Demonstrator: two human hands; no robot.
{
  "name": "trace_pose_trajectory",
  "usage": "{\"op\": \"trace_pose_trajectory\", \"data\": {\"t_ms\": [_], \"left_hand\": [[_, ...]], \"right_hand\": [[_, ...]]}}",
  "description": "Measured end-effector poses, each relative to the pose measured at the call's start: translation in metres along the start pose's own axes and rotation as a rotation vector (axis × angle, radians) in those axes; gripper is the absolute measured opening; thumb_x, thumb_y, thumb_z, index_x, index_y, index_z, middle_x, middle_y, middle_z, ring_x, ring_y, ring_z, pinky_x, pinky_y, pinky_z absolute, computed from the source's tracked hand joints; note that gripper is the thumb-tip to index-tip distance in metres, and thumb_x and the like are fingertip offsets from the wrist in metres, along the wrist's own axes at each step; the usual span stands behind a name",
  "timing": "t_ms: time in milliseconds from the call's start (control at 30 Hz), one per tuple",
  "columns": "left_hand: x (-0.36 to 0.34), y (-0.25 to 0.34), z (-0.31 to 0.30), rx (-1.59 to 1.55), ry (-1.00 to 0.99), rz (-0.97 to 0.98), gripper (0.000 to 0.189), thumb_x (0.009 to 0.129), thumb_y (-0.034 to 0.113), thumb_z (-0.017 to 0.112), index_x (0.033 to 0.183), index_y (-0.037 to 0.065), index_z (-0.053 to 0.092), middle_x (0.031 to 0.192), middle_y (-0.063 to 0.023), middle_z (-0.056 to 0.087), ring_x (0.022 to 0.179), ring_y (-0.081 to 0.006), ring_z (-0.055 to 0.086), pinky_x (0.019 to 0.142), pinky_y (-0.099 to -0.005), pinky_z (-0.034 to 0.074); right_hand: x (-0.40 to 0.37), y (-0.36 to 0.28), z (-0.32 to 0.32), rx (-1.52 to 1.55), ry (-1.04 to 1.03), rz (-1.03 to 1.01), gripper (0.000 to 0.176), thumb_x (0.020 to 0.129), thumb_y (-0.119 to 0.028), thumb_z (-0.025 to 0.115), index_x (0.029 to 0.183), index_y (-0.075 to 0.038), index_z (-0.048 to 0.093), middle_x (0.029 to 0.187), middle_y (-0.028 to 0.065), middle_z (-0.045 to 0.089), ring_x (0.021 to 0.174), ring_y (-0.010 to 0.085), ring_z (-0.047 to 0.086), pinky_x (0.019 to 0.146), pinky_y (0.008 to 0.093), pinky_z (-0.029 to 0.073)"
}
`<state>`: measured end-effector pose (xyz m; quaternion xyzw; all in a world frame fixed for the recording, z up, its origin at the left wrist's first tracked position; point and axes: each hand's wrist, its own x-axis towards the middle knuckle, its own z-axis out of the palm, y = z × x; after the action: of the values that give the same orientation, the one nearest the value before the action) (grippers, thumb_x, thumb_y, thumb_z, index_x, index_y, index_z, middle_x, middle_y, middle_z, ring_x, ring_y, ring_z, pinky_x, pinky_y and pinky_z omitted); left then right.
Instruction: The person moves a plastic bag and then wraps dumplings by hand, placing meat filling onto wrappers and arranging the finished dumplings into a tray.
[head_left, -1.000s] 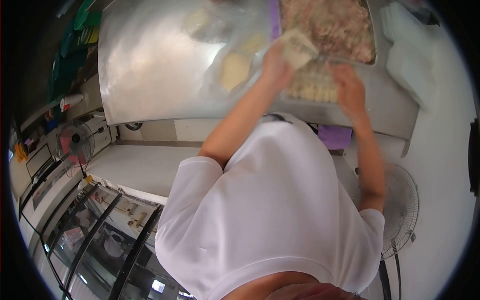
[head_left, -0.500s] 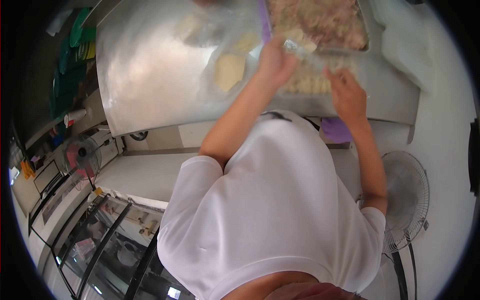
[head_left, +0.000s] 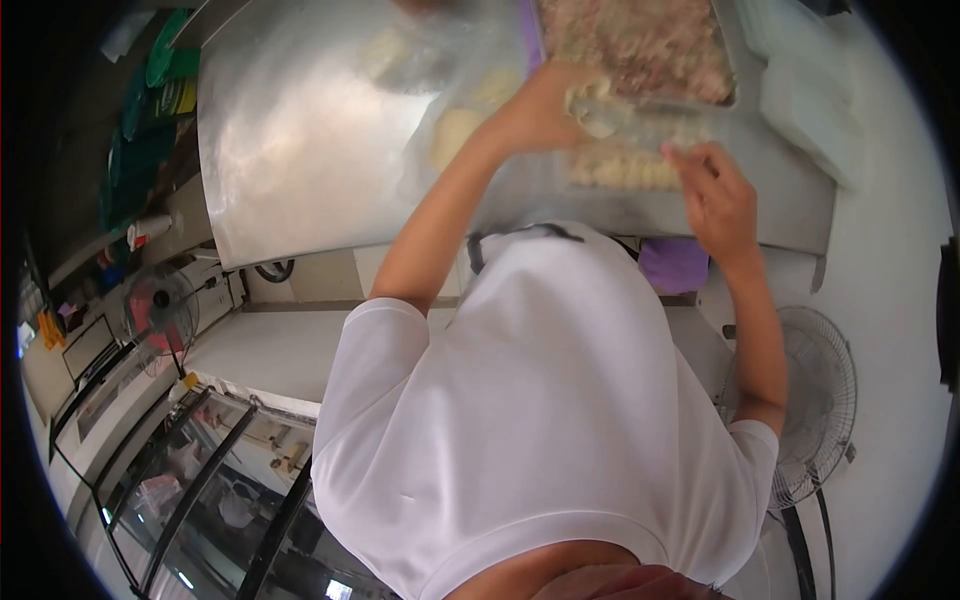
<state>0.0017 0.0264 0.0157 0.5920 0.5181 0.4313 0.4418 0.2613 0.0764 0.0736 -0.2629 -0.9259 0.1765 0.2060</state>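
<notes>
My left hand (head_left: 548, 108) is curled around a pale round dough wrapper (head_left: 592, 108), held just in front of the minced filling. My right hand (head_left: 722, 195) is closed in a pinch on a thin flat utensil (head_left: 640, 126), smeared by motion, which points toward the wrapper. Beyond both hands lies a metal tray (head_left: 737, 92) of pinkish minced filling (head_left: 640, 45). Below them sit rows of small pale dumplings (head_left: 625, 177). Beside my left forearm, a stack of dough wrappers (head_left: 455, 135) rests on clear plastic, partly hidden by the arm.
The steel table (head_left: 290, 150) extends to the left. More wrapped dough (head_left: 388, 52) lies farther back, near a blurred shape at the top edge, perhaps a hand. White plastic sheets (head_left: 810, 110) are at the right. A standing fan (head_left: 810, 410) is beside my right arm.
My left hand has turned, bringing the wrapper up and more into view. My right hand has shifted slightly right and toward me.
</notes>
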Motion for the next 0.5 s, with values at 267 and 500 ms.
{"op": "trace_pose_trajectory", "data": {"t_ms": [267,500], "left_hand": [[-0.016,-0.001,0.012,-0.597,0.106,-0.241,0.027,0.091,0.029,0.068,0.101,0.005,0.061,0.092,-0.0073,0.067,0.086,-0.0178,0.061,0.077,-0.0290,0.050],[-0.015,-0.027,0.020,-1.490,0.388,-0.062,0.028,0.099,0.030,0.054,0.121,0.013,0.055,0.134,-0.0043,0.053,0.117,-0.0214,0.053,0.091,-0.0422,0.047]], "right_hand": [[-0.004,0.018,-0.069,0.062,0.137,0.089,0.024,0.082,0.005,0.067,0.103,-0.006,0.073,0.089,0.0057,0.064,0.070,0.0116,0.058,0.060,0.0222,0.045],[-0.033,0.032,-0.042,0.262,0.236,0.310,0.017,0.088,0.003,0.064,0.104,0.003,0.070,0.095,0.0070,0.067,0.081,0.0106,0.060,0.072,0.0207,0.047]]}}
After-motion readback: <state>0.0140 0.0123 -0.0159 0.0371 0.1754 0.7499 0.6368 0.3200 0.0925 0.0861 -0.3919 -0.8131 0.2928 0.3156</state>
